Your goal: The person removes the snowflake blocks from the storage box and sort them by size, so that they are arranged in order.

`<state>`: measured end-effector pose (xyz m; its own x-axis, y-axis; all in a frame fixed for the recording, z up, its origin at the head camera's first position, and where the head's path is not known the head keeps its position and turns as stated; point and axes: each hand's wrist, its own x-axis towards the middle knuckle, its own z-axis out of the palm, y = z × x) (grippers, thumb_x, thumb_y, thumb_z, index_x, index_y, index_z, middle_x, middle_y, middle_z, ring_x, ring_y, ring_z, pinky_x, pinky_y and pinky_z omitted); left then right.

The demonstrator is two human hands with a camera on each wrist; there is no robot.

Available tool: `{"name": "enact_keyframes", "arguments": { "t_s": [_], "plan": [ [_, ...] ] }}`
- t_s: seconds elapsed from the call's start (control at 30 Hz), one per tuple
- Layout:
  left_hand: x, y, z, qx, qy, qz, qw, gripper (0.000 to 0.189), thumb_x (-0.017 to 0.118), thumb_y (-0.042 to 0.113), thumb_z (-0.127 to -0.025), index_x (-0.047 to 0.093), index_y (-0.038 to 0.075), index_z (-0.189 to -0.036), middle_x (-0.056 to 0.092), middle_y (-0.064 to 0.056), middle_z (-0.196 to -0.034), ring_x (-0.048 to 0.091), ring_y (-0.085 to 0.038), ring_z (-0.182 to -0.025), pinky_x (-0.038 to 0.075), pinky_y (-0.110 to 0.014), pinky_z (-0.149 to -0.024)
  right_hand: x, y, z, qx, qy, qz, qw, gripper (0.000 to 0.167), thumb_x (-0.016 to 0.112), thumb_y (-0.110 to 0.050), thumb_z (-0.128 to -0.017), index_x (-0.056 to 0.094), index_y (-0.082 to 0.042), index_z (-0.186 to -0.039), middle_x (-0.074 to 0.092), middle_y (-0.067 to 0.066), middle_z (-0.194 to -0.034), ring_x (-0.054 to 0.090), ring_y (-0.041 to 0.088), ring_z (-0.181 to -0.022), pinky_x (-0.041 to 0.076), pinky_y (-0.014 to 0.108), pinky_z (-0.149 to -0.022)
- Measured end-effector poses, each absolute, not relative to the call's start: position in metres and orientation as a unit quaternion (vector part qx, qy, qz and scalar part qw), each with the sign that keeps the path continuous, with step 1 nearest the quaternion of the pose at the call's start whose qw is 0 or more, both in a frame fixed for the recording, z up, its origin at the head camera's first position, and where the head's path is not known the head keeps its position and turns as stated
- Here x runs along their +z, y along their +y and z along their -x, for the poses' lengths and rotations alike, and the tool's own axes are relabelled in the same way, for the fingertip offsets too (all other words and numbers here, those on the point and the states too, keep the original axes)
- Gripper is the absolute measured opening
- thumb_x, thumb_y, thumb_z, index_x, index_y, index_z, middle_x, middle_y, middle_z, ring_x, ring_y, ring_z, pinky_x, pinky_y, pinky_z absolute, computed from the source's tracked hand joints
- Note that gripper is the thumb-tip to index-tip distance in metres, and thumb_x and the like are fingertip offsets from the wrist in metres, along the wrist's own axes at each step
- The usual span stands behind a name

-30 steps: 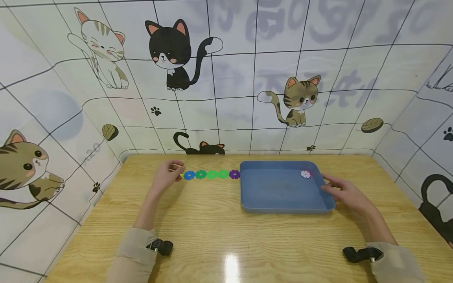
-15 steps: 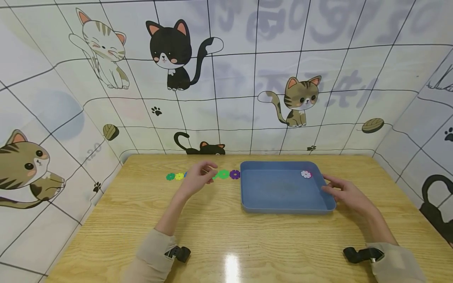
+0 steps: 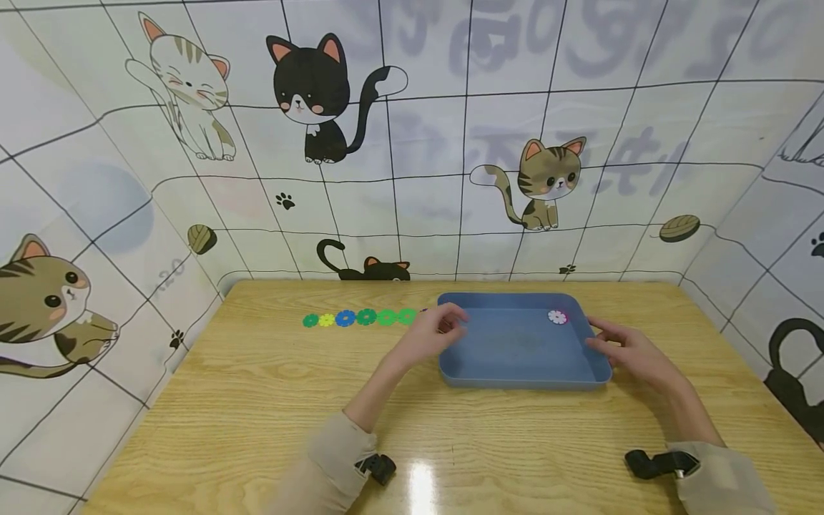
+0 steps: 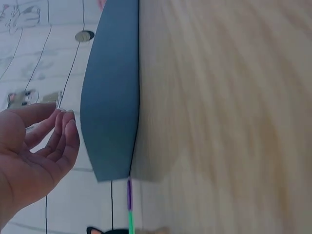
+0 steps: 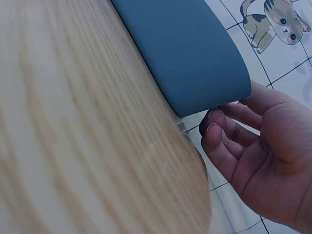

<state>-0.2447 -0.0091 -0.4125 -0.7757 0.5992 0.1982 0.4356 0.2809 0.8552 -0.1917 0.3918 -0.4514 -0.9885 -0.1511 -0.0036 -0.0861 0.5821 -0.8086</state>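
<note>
My left hand hovers at the left rim of a blue tray, fingers loosely bent with nothing visible between them. Seen from the left wrist, that hand stands above the tray wall. At the tray's right side my right hand holds the wall, with thumb and fingertips at the rim. A white flower-shaped plastic disc with a pink one partly beneath it lies inside, at the back right. Left of the tray runs a row of flower discs, including a yellow disc and a blue disc; the purple one is mostly hidden.
The wooden table ends at the back against a wall covering printed with cats and grid lines. More of this covering rises on the left and right sides.
My left hand has moved right from the left part of the disc row to the tray's left rim, uncovering the green, yellow and blue discs. The right hand keeps its place on the tray.
</note>
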Motion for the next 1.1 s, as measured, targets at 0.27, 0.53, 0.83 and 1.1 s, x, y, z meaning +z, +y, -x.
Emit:
{"name": "enact_keyframes", "arguments": {
  "t_s": [0.27, 0.53, 0.83, 1.1],
  "plan": [
    [-0.417, 0.033, 0.239, 0.464, 0.807, -0.349, 0.11, 0.022, 0.062, 0.011, -0.101, 0.065, 0.0, -0.12, 0.065, -0.003, -0.094, 0.062, -0.011, -0.086, 0.049, -0.023, -0.075, -0.45, 0.393, 0.193, -0.451, 0.889, 0.073, 0.033, 0.065, 0.061, -0.026, -0.103, 0.034, 0.003, -0.155, 0.053, 0.01, -0.093, 0.048, 0.016, -0.06, 0.043, 0.03, -0.058],
    [-0.424, 0.062, 0.239, 0.442, 0.819, -0.337, 0.141, 0.024, 0.066, 0.012, -0.099, 0.065, 0.002, -0.12, 0.066, 0.0, -0.093, 0.061, -0.006, -0.083, 0.049, -0.02, -0.072, -0.449, 0.392, 0.191, -0.452, 0.888, 0.072, 0.035, 0.065, 0.061, -0.026, -0.103, 0.033, 0.003, -0.155, 0.052, 0.009, -0.092, 0.048, 0.017, -0.06, 0.042, 0.03, -0.057],
    [-0.43, 0.095, 0.246, 0.445, 0.817, -0.335, 0.149, 0.023, 0.064, 0.01, -0.099, 0.066, 0.002, -0.12, 0.069, -0.004, -0.104, 0.063, -0.008, -0.09, 0.049, -0.019, -0.075, -0.449, 0.393, 0.19, -0.453, 0.888, 0.072, 0.036, 0.065, 0.061, -0.025, -0.103, 0.034, 0.004, -0.154, 0.052, 0.01, -0.093, 0.048, 0.016, -0.061, 0.043, 0.03, -0.058],
    [-0.438, 0.13, 0.253, 0.447, 0.824, -0.32, 0.139, 0.027, 0.064, 0.008, -0.099, 0.067, 0.005, -0.125, 0.069, -0.001, -0.11, 0.062, -0.006, -0.095, 0.049, -0.018, -0.075, -0.451, 0.392, 0.192, -0.454, 0.887, 0.074, 0.035, 0.064, 0.061, -0.026, -0.103, 0.035, 0.003, -0.154, 0.053, 0.011, -0.093, 0.048, 0.017, -0.061, 0.044, 0.03, -0.059]
  ]
}}
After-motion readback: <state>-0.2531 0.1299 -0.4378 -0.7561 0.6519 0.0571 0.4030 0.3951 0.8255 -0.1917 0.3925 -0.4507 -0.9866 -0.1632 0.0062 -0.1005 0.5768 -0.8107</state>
